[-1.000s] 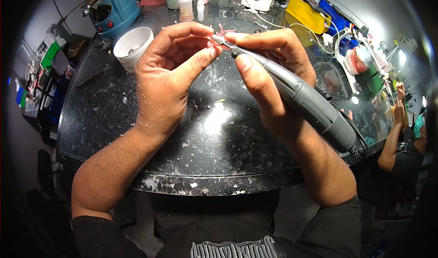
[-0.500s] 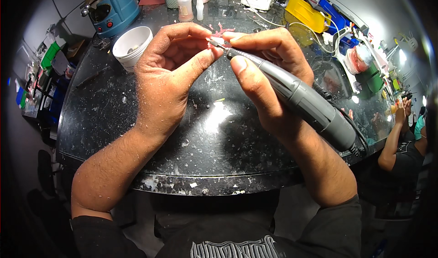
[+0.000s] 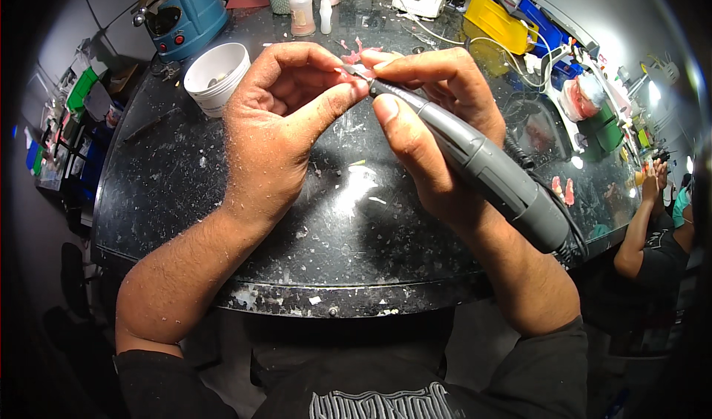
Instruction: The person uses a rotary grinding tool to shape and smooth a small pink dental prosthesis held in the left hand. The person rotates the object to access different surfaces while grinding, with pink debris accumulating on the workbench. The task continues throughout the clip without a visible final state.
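Observation:
My left hand (image 3: 268, 122) is closed, thumb and fingertips pinching a small pink-and-white piece (image 3: 346, 71), perhaps dental acrylic; the fingers hide most of it. In my right hand (image 3: 437, 85) is a grey rotary handpiece (image 3: 482, 159), gripped like a pen. Its tip meets the piece at my left fingertips, and its cable hangs from the rear end. A pink branching bit (image 3: 359, 50) shows just beyond the fingertips; I cannot tell whether it joins the held piece. Pale dust speckles my left hand and forearm.
A white tub (image 3: 216, 78) stands left of my left hand, near a blue machine (image 3: 194, 17). Bottles (image 3: 302, 12) stand at the back. To the right are a yellow bin (image 3: 498, 22), a dental model (image 3: 582, 99), small pink pieces (image 3: 568, 191) and another person's arm (image 3: 639, 222).
The handpiece's rear end has swung slightly left and down, uncovering more of the small pink pieces at right. A pale sliver now shows on the table between my forearms.

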Demonstrator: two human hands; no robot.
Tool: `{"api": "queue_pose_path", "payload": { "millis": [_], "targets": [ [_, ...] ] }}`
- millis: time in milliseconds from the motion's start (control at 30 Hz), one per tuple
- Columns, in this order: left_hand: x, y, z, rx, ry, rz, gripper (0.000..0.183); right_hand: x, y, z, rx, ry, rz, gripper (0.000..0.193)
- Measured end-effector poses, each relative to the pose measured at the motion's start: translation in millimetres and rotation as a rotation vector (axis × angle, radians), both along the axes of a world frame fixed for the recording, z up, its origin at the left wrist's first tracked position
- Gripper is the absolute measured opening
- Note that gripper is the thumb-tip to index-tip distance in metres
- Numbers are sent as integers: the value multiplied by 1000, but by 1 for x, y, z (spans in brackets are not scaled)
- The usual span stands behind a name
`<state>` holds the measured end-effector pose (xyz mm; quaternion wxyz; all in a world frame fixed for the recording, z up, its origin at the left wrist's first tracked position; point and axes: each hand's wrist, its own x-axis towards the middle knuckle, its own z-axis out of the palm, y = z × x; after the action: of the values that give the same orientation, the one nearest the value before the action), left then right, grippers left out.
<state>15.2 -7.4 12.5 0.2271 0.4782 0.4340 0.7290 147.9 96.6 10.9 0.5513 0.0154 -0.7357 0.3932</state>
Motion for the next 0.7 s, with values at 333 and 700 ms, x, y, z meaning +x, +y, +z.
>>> {"api": "queue_pose_path", "payload": {
  "millis": [333,700],
  "targets": [
    [0,-1,1,-40,21,26,21,3,4,1,142,-40,-57,26],
    [-1,2,2,-22,-101,-49,19,6,4,4,164,-8,-101,28]
  ]
}}
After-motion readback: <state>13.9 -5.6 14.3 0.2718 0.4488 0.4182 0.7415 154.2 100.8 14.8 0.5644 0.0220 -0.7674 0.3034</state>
